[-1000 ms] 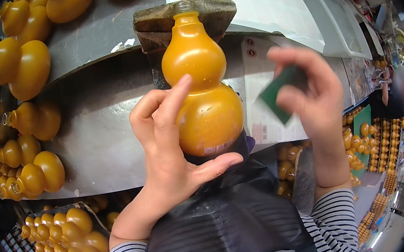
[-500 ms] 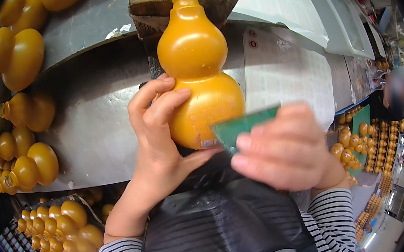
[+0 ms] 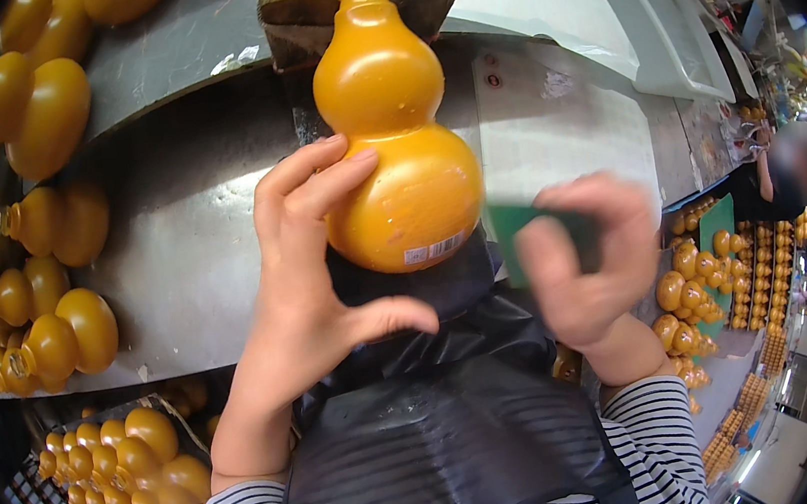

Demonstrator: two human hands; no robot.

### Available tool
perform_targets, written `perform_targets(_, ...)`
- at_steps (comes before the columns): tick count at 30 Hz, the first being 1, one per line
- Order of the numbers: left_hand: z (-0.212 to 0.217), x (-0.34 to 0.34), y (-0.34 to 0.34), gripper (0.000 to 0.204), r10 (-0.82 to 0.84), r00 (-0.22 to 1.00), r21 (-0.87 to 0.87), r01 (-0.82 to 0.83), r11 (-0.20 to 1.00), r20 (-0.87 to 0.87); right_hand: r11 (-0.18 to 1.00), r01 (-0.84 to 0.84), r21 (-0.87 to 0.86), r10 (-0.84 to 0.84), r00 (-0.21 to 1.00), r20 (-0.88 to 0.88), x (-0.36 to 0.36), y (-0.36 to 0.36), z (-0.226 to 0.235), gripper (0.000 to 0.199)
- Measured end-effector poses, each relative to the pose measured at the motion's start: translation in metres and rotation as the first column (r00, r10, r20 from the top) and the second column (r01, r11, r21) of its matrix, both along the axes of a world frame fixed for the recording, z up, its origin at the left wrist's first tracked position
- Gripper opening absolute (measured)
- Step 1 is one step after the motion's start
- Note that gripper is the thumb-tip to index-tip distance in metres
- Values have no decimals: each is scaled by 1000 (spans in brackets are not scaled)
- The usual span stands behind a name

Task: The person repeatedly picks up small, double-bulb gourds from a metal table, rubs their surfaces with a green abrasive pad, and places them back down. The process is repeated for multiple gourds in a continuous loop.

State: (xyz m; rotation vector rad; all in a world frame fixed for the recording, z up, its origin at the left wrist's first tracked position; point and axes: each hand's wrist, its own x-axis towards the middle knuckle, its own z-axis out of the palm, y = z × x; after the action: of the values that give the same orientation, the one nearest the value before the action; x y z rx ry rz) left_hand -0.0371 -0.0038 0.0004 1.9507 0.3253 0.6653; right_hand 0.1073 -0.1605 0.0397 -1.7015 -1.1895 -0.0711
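A yellow-orange gourd-shaped bottle lies tilted in front of me, its clear-rimmed neck resting on a notched wooden block. A small pale label with bars is on its base end, and a roughened patch shows above that. My left hand rests its bent fingers on the bottle's left side by the waist; its thumb is stretched out, apart from the base. To the right of the bottle, my right hand pinches a flat green piece, blurred by motion; whether it is a scraper or a pad I cannot tell. It is off the bottle.
Several similar gourd bottles stand at the left, with more packed at lower left and on the right. White sheets and a white tray lie at right. A co-worker is at far right.
My right hand has drawn the green piece off the bottle's lower bulb, to the right. My left thumb has come away from the base. The bottle's base end appears slightly higher in view.
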Motion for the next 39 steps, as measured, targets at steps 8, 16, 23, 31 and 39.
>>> perform_targets(8,6,19,-11,59,118,993,58,-118,991,12,1000,1,20,2,992,-122,7,20,-9,24)
perform_targets(16,5,19,-10,62,107,994,38,-107,994,-17,997,-78,7,78,982,-173,12,29,-3,17)
perform_targets(23,2,19,-10,59,128,992,46,-128,991,-9,981,-125,149,149,975,-164,4,22,-21,20)
perform_targets(31,17,21,-2,33,79,996,51,-77,996,-48,1000,-6,25,7,1000,-23,18,-2,-12,51)
perform_targets(39,6,21,0,21,89,989,-123,-74,990,116,966,-239,-96,248,767,592,-25,15,-9,35)
